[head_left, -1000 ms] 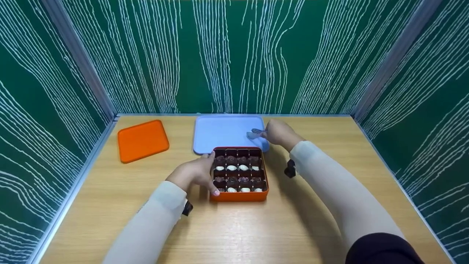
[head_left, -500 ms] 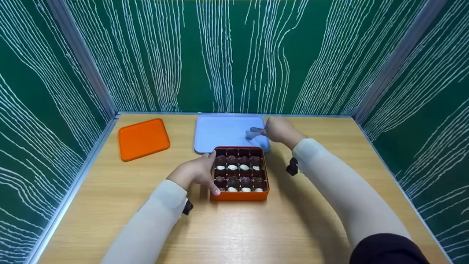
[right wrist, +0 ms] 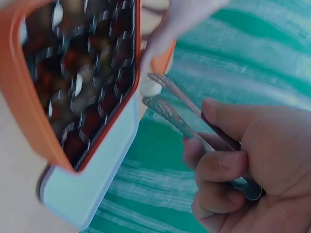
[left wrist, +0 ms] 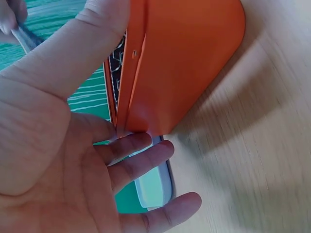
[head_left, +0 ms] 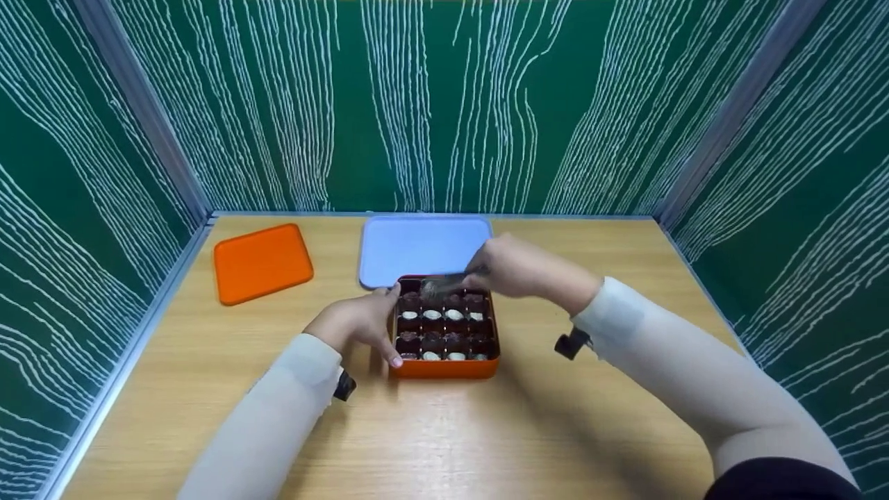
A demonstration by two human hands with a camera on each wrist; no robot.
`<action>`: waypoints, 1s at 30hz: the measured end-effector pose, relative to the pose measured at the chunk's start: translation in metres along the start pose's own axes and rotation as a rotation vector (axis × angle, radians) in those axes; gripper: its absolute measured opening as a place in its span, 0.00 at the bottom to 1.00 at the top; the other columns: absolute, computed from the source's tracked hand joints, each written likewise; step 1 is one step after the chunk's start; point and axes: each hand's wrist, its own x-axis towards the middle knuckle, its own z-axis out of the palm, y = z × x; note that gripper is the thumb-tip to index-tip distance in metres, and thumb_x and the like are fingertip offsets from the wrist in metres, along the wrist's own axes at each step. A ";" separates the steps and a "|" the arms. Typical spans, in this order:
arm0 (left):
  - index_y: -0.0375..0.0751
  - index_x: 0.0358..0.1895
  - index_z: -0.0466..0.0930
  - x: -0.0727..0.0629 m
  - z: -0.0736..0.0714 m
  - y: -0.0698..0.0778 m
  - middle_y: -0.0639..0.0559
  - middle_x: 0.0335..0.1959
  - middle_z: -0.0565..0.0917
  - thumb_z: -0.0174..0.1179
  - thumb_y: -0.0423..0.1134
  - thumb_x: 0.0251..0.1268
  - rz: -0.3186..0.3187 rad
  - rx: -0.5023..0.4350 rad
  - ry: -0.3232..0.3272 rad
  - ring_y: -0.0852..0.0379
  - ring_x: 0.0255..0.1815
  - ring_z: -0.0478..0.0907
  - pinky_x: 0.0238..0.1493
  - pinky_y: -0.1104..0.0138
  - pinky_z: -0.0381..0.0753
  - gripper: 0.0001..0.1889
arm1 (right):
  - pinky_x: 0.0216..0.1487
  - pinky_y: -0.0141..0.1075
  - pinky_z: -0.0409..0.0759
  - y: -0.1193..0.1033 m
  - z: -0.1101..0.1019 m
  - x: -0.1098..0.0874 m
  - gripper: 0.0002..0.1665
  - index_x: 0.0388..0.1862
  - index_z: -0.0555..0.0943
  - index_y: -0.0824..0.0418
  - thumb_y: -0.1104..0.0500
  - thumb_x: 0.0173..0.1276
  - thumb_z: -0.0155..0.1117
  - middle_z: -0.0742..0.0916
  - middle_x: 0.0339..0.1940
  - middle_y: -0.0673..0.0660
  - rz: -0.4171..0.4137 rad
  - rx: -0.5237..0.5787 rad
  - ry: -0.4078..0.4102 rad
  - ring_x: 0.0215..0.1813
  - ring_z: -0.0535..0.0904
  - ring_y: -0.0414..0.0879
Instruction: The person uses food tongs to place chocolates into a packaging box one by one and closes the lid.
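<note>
An orange tin box (head_left: pixel 444 369) with a gridded insert stands on the table, holding dark and white chocolates (head_left: pixel 455 314) in rows. My left hand (head_left: pixel 354 319) rests against the box's left side, thumb at the front corner and fingers toward the back; the left wrist view shows the fingers loosely extended. My right hand (head_left: pixel 514 267) holds small metal tongs (right wrist: pixel 177 124) over the back row of compartments. In the right wrist view the tongs' tips stand apart. A blurred pale patch shows near them, and I cannot tell whether the tongs hold it.
Behind the box lies a light blue tray (head_left: pixel 417 243), partly covered by the box and right hand. An orange lid-like tray (head_left: pixel 264 264) lies at the back left of the wooden table (head_left: pixel 417 444). Green panels with white lines (head_left: pixel 486 104) enclose the table.
My right hand has brought the tongs from above the blue tray left and toward me, over the back of the box. The left hand stays at the box's side.
</note>
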 end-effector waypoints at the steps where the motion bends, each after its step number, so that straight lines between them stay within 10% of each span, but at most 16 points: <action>1: 0.44 0.96 0.30 -0.001 0.000 -0.001 0.30 0.96 0.38 0.93 0.50 0.48 0.000 -0.002 0.000 0.30 0.97 0.43 0.96 0.37 0.47 0.84 | 0.27 0.30 0.82 -0.006 0.003 -0.003 0.14 0.56 0.95 0.62 0.56 0.82 0.74 0.96 0.37 0.57 -0.020 0.009 -0.024 0.26 0.81 0.40; 17: 0.44 0.96 0.31 0.004 0.003 -0.004 0.31 0.97 0.38 0.94 0.47 0.48 0.009 -0.008 0.019 0.31 0.97 0.42 0.96 0.38 0.47 0.84 | 0.41 0.40 0.92 -0.045 0.038 0.003 0.10 0.43 0.96 0.58 0.55 0.82 0.74 0.96 0.34 0.52 -0.227 -0.165 -0.145 0.29 0.84 0.39; 30: 0.46 0.96 0.30 0.001 0.004 -0.002 0.33 0.97 0.37 0.94 0.46 0.48 0.004 -0.027 0.015 0.31 0.97 0.44 0.96 0.38 0.48 0.84 | 0.52 0.43 0.97 -0.064 0.040 0.008 0.16 0.50 0.96 0.59 0.47 0.82 0.75 0.97 0.39 0.55 -0.112 -0.237 -0.199 0.34 0.91 0.44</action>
